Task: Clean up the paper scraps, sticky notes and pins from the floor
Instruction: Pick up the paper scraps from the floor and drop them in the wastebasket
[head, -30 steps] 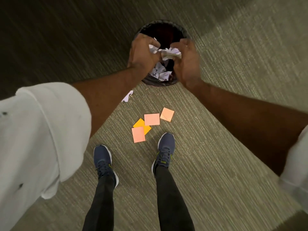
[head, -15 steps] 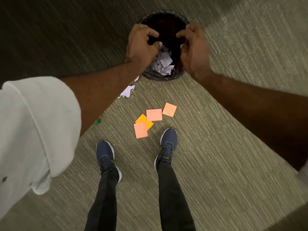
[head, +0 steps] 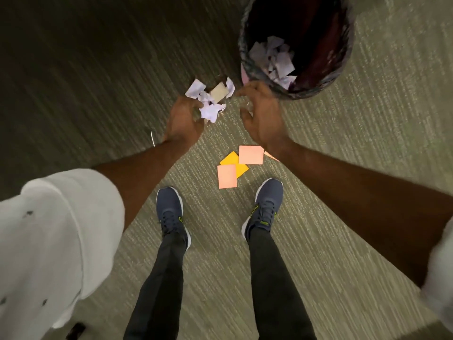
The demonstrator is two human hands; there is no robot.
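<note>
- I see only part of the bin (head: 343,57); its far rim is cut off by the top edge, and the inside wall is too dark to read.
- One pink note is mostly hidden under the right wrist, so only a sliver shows.
- A thin pale metal thing (head: 153,138) lies on the floor just left of the left wrist; I cannot tell whether it is a pin or a clip.
- A dark object at the bottom left edge is cut off and I cannot make it out.
- The left hand (head: 183,119) reaches down to the crumpled paper scraps (head: 208,101) on the floor beside the bin; its fingers curl around the near scrap, touching it, though I cannot tell whether they have closed on it.
- The right hand (head: 262,119) hovers just right of the scraps, fingers spread and bent, holding nothing.
- The scraps are white, wrinkled and torn, with one flat beige piece among them; more white scraps lie inside the bin.
- The sticky notes (head: 235,165) are flat squares, pink and yellow, overlapping on the floor just ahead of the shoes (head: 267,204).
- The floor (head: 343,168) is a grey-green carpet with a fine ribbed weave, darker in shadow toward the upper left.
- Rolled white sleeves frame both sides.
</note>
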